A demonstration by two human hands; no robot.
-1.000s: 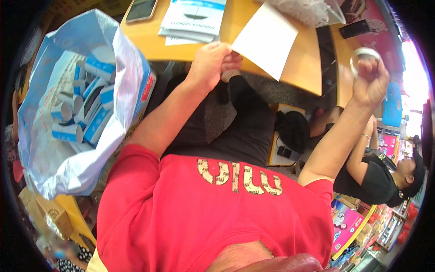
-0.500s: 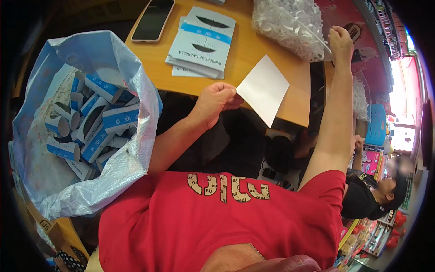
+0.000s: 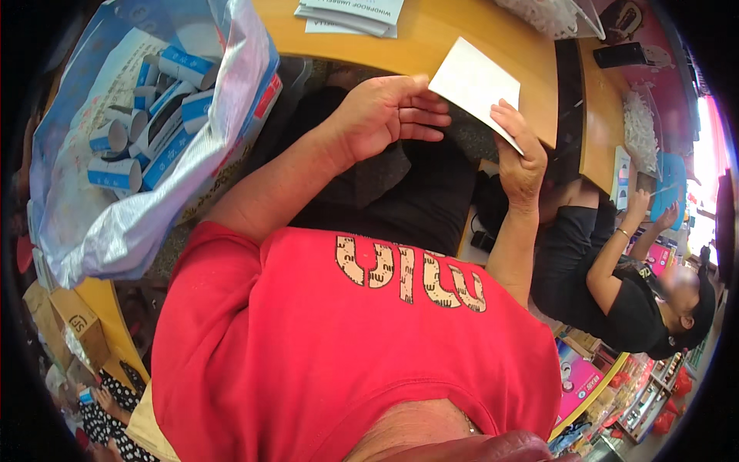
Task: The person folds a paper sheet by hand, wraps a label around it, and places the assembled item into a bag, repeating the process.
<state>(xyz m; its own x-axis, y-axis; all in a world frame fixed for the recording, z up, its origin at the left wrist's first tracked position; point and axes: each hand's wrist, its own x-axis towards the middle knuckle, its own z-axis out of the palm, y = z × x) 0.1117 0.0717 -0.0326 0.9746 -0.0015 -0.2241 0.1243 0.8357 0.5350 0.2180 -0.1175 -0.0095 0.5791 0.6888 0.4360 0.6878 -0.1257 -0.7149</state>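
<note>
A blank white card [image 3: 476, 83] is held over the near edge of the wooden table. My left hand [image 3: 389, 115] pinches its left corner between thumb and forefinger, with the other fingers stretched out below. At the card's lower right edge, my right hand [image 3: 521, 154] grips it, fingers on top and thumb hidden. Whether anything small is also in the right hand I cannot tell. A stack of printed cards [image 3: 350, 17] lies farther back on the table. Left of me, a large woven plastic sack [image 3: 104, 250] holds several blue-and-white card tubes [image 3: 114, 174].
The table [image 3: 431, 23] has a clear bag of white plastic pieces [image 3: 543, 14] at its far right. A dark phone [image 3: 620, 55] and another bag of white pieces [image 3: 640, 127] are beyond. A co-worker in black [image 3: 631, 304] sits at the right. A cardboard box [image 3: 81, 327] stands lower left.
My right hand has come back from the bag of white pieces to the white card and grips it. The view has shifted, so the stack and sack appear higher.
</note>
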